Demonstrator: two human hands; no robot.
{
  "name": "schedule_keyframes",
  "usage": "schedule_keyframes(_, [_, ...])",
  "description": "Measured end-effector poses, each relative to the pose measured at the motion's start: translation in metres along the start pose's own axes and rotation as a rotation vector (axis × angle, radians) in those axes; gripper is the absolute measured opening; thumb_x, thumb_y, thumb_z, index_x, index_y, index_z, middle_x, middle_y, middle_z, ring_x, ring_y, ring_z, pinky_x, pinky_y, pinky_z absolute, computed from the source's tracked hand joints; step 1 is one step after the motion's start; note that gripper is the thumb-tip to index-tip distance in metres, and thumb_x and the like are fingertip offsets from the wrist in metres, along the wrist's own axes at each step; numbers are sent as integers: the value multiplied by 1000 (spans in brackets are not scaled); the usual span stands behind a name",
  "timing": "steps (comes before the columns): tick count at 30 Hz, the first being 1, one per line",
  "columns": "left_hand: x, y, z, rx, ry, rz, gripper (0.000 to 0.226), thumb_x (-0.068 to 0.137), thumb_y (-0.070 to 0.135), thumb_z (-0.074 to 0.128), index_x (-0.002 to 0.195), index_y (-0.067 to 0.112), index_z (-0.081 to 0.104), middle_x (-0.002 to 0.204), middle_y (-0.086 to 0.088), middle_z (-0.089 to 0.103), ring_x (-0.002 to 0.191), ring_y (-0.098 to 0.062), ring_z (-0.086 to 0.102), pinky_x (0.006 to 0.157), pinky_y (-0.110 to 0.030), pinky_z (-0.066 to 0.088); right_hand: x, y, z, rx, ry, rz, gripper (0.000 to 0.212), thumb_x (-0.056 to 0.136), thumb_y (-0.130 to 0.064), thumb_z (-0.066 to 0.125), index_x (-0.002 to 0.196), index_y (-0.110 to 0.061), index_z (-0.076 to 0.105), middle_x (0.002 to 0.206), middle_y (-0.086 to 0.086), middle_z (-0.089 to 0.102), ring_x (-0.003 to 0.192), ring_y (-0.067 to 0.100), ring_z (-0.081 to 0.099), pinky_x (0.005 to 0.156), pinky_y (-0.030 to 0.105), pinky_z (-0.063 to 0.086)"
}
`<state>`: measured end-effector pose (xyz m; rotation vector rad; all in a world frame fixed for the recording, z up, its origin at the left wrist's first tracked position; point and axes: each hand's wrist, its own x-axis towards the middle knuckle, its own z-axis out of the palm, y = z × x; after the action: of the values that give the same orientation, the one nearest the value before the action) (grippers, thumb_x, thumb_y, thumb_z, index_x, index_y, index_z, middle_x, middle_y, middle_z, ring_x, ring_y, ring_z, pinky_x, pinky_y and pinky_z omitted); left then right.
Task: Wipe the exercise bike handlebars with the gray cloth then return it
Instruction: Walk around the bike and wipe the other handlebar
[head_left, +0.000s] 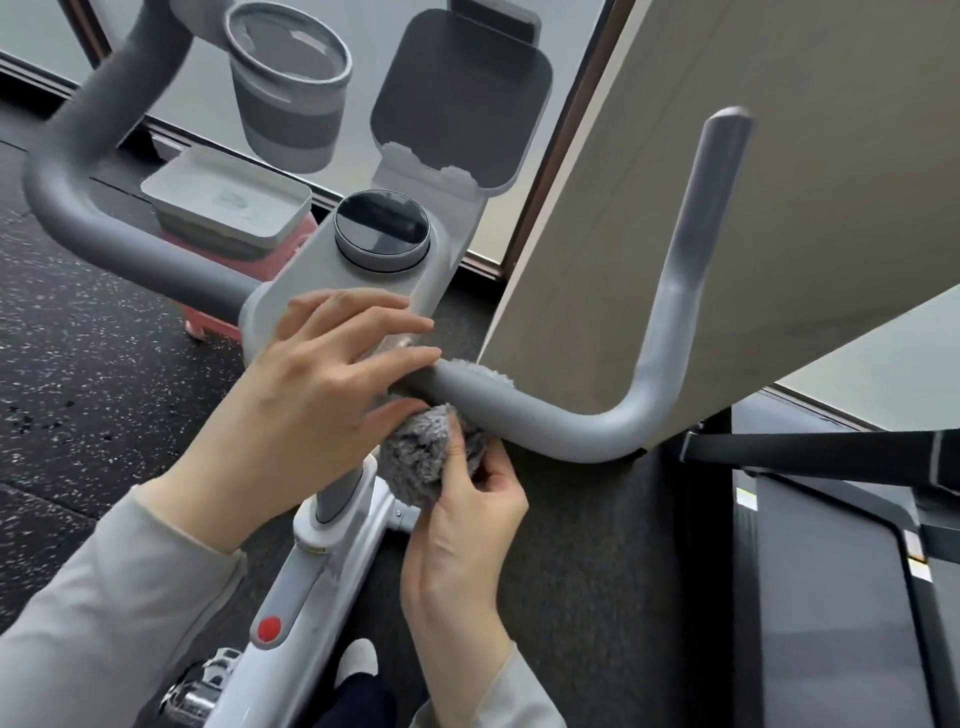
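Item: gray cloth (423, 460), bunched under right handlebar (597, 423), five o'clock of console (317, 275). My right hand (467, 519) pinches it; left hand (317, 384) lies flat, fingers straight. Risk, I judge: the loose pinch lets the cloth slip off the bar.

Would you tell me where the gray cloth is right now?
Centre of the head view: the gray cloth wraps the right handlebar beside the console, bunched underneath in the right hand.

Our left hand (322, 374) lies with straight fingers on the near edge of the bike's console (311, 267), thumb against the gray cloth (421, 457). Our right hand (467, 530) pinches that cloth under the right handlebar (571, 423), where it wraps the bar just beside the console.
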<state>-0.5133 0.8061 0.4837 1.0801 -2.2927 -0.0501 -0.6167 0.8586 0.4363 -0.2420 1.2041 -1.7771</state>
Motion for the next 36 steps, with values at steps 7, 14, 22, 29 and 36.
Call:
schedule_keyframes(7, [-9, -13, -9, 28, -23, -47, 30, 83, 24, 60, 110, 13, 69, 122, -6, 63, 115, -28, 55, 96, -49, 42, -3, 2, 17, 47, -66, 133, 18, 80, -4, 67, 97, -9, 72, 106, 13, 73, 109, 31, 64, 102, 50, 45])
schedule_keyframes(14, [-7, -7, -4, 49, 24, -78, 32, 80, 35, 62, 102, 14, 70, 117, -6, 65, 110, -27, 57, 95, -43, 38, -23, -33, -39, -61, -136, 135, 32, 64, -13, 71, 95, -5, 74, 96, 18, 74, 91, 26, 71, 73, 27, 57])
schedule_keyframes(22, [-2, 0, 2, 61, 10, -164, 38, 69, 47, 66, 94, 19, 71, 115, -1, 65, 108, -24, 58, 93, -40, 35, -13, -119, -50, -597, -218, -524, 30, 72, -25, 75, 102, -26, 72, 97, -1, 75, 95, 17, 70, 85, 27, 54])
schedule_keyframes(29, [-2, 0, 3, 9, 17, -213, 37, 68, 49, 66, 92, 21, 71, 116, 3, 64, 110, -19, 53, 91, -39, 35, 61, -128, 40, -1534, -695, -414, 29, 82, -15, 67, 112, -17, 68, 109, 1, 70, 105, 13, 61, 93, 24, 44])
schedule_keyframes(36, [-2, 0, 1, -8, 42, -216, 36, 65, 44, 75, 91, 20, 70, 112, 2, 66, 107, -23, 58, 90, -37, 32, 79, -115, 63, -1603, -999, -45, 19, 90, -16, 59, 105, -12, 69, 103, 12, 73, 98, 20, 66, 97, 46, 48])
